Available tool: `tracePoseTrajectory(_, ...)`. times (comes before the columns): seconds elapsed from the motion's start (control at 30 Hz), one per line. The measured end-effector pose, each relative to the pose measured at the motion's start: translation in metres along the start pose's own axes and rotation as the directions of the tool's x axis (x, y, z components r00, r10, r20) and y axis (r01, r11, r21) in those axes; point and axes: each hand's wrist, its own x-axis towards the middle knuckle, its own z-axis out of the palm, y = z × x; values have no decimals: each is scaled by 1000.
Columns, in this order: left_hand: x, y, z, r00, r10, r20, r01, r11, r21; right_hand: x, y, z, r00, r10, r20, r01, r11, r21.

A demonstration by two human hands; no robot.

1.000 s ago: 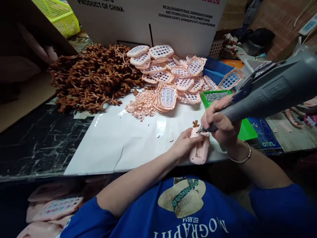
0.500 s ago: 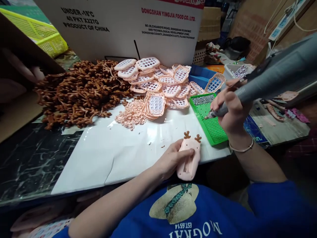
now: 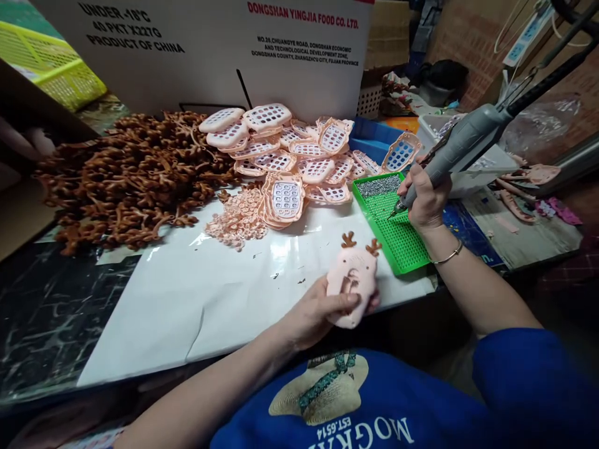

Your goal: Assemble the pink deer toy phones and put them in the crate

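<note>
My left hand (image 3: 313, 312) is closed round a pale pink plastic toy casing (image 3: 353, 280) with two brown antlers at its top. The casing's back faces up, showing small holes and a long recess; my thumb lies across its lower part. In my right hand (image 3: 428, 196) is a grey electric screwdriver (image 3: 468, 140), its cable running up to the right. The driver's tip points down over the green perforated tray (image 3: 407, 252). Small metal screws (image 3: 381, 185) are heaped at that tray's far end.
Brown antler pieces (image 3: 135, 174) form a big pile at the left. Pink casing fronts (image 3: 285, 199) are stacked in the middle, beside small pink parts (image 3: 236, 218). A printed white carton (image 3: 210, 68) stands behind. At the right are a blue tray (image 3: 374, 140) and a whitish bin (image 3: 486, 171).
The screwdriver now stands more upright, its tip still over the green tray. My left hand has shifted its hold on the casing, with the thumb lower, and tilted it slightly.
</note>
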Motion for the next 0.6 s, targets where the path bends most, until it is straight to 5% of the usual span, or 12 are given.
tracePoseTrajectory(0.17,17,10,-4,957,204,-206,-218,975,-51,-1,4,-1,1000,-10,2,10,1000,-21)
tracePoseTrajectory(0.33,22,9,-9,953,204,-225,-236,964,-122,2,-3,0,1000,-13,10,13,1000,-25)
tracePoseTrajectory(0.5,24,10,-10,937,224,-269,-282,938,-201,-10,-50,17,998,-57,19,55,994,91)
tracePoseTrajectory(0.6,26,10,-11,926,239,-291,-304,931,-201,-36,-89,32,989,-18,145,-12,979,203)
